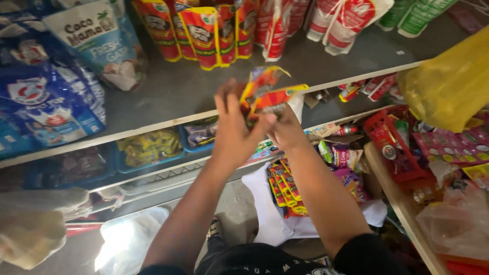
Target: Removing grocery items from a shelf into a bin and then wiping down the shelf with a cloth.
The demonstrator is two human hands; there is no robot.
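Sachets up, both hands on them.
My left hand [235,130] & right hand [285,127] grip orange-red sachets [267,94] just above the grey shelf [173,89] edge.

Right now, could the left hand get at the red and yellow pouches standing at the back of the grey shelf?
Probably yes: the left hand hovers over the shelf's front edge, nothing between it and the red and yellow pouches, but it already shares small orange packets.

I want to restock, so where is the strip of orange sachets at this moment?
In the head view the strip of orange sachets is at centre, held up by the left hand and right hand, before the grey shelf.
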